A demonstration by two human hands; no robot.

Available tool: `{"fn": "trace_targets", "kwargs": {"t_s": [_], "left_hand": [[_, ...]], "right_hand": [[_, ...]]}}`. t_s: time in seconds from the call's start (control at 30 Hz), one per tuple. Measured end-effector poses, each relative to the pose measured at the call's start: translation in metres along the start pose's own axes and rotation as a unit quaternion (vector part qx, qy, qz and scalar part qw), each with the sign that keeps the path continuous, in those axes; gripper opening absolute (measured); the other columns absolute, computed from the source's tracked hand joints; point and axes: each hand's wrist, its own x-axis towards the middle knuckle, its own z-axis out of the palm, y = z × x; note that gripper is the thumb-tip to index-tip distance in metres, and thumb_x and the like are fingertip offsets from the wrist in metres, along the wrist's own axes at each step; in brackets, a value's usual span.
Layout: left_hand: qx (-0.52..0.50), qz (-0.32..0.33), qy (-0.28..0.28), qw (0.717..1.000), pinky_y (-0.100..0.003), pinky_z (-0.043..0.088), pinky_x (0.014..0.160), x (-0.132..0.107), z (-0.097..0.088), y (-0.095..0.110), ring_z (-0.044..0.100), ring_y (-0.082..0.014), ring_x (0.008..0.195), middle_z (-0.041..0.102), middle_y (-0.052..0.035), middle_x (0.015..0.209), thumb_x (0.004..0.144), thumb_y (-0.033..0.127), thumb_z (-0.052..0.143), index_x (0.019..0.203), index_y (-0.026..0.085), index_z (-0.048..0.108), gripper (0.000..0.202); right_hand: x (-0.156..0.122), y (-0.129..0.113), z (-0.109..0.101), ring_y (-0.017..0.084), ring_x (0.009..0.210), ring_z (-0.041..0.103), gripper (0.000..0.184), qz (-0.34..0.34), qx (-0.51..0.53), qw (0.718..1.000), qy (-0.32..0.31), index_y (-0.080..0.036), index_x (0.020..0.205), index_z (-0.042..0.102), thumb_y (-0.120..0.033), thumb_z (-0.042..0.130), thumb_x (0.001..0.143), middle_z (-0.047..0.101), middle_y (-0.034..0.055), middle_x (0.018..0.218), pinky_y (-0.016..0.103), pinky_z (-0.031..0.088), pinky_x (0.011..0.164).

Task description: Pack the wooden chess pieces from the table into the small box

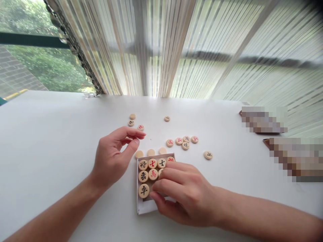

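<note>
A small white cardboard box [141, 205] lies on the white table [50, 141], holding several round wooden chess pieces [143, 190] marked with black or red characters. My right hand [185, 195] rests over the box's right side, fingers curled down onto the pieces and the box edge. My left hand [114, 156] hovers just left of and above the box, thumb and fingers pinched together; I cannot make out anything between them. Three blank-faced pieces [150, 152] lie just beyond the box's far edge.
More pieces are scattered on the table: a cluster [185, 142] beyond the box, one [208, 155] to the right, several [135, 122] farther back. Two blurred-out objects [263, 119] sit at the right edge. Striped curtains and a window stand behind the table.
</note>
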Motion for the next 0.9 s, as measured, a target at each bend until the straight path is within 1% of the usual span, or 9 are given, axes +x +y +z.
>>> {"fn": "trace_targets", "kwargs": {"t_s": [0.07,0.13,0.2,0.3,0.37,0.43,0.57,0.77,0.9], "left_hand": [[-0.006,-0.008,0.011,1.0,-0.031,0.064,0.08,0.003,-0.003,-0.002,0.075,-0.0195,0.085,0.08,-0.0036,0.091,0.092,0.017,0.069,0.094,0.021,0.081,0.012],[-0.017,-0.012,0.025,0.999,-0.03,0.064,0.077,0.007,-0.006,-0.003,0.074,-0.0181,0.082,0.08,-0.0032,0.089,0.091,0.017,0.07,0.094,0.021,0.081,0.012],[-0.023,-0.018,0.039,0.999,-0.028,0.063,0.072,0.012,-0.009,-0.004,0.072,-0.0168,0.076,0.08,-0.0031,0.087,0.089,0.016,0.07,0.092,0.02,0.081,0.012],[-0.014,-0.031,0.052,0.998,-0.026,0.06,0.064,0.019,-0.013,-0.005,0.07,-0.0158,0.07,0.079,-0.0031,0.085,0.087,0.016,0.07,0.089,0.018,0.081,0.011],[-0.003,-0.037,0.055,0.998,-0.026,0.059,0.063,0.022,-0.016,-0.008,0.071,-0.0162,0.071,0.079,-0.0036,0.085,0.086,0.017,0.07,0.089,0.017,0.081,0.011],[0.002,-0.039,0.053,0.998,-0.026,0.059,0.064,0.024,-0.017,-0.012,0.072,-0.0167,0.073,0.08,-0.004,0.085,0.086,0.018,0.071,0.089,0.017,0.081,0.011],[0.01,-0.045,0.05,0.998,-0.026,0.058,0.065,0.025,-0.017,-0.02,0.072,-0.0169,0.074,0.08,-0.0043,0.086,0.085,0.02,0.071,0.091,0.018,0.081,0.012],[0.031,-0.06,0.048,0.997,-0.025,0.058,0.067,0.026,-0.017,-0.024,0.072,-0.016,0.075,0.079,-0.0039,0.087,0.086,0.02,0.069,0.094,0.017,0.081,0.015],[0.038,-0.067,0.047,0.996,-0.024,0.058,0.066,0.027,-0.018,-0.026,0.071,-0.0155,0.075,0.079,-0.0035,0.087,0.086,0.021,0.07,0.095,0.017,0.081,0.015]], "right_hand": [[0.003,0.001,-0.007,0.017,0.059,0.049,0.025,0.0,0.003,1.0,0.005,-0.02,0.077,0.066,-0.017,0.056,0.1,0.062,0.0031,0.066,0.031,0.044,0.057],[0.007,0.005,-0.02,0.016,0.058,0.051,0.025,0.02,0.012,0.999,0.024,-0.021,0.077,0.066,-0.016,0.058,0.1,0.063,0.0031,0.065,0.031,0.042,0.056],[0.012,0.012,-0.034,0.016,0.057,0.054,0.026,0.071,0.01,0.996,0.055,-0.021,0.075,0.066,-0.016,0.061,0.1,0.065,0.0032,0.064,0.031,0.043,0.056],[0.016,0.028,-0.052,0.014,0.051,0.048,0.03,0.185,-0.019,0.975,0.119,-0.023,0.069,0.067,-0.024,0.067,0.099,0.062,0.0015,0.058,0.031,0.037,0.05],[0.017,0.04,-0.058,0.014,0.049,0.048,0.032,0.251,-0.008,0.958,0.139,-0.022,0.068,0.069,-0.03,0.069,0.099,0.064,0.0019,0.057,0.031,0.035,0.048],[0.016,0.049,-0.058,0.014,0.049,0.051,0.033,0.292,0.015,0.945,0.145,-0.021,0.068,0.071,-0.032,0.07,0.098,0.065,0.0024,0.057,0.03,0.036,0.047],[0.013,0.061,-0.055,0.014,0.05,0.053,0.031,0.314,0.02,0.937,0.15,-0.02,0.068,0.073,-0.032,0.07,0.097,0.065,0.0025,0.057,0.028,0.039,0.048],[0.012,0.07,-0.055,0.013,0.046,0.048,0.03,0.319,0.007,0.934,0.161,-0.019,0.065,0.074,-0.029,0.071,0.093,0.062,0.0009,0.052,0.027,0.035,0.045],[0.013,0.075,-0.056,0.013,0.047,0.053,0.028,0.326,0.021,0.93,0.166,-0.02,0.067,0.075,-0.031,0.071,0.093,0.067,0.0023,0.056,0.027,0.038,0.045]]}}
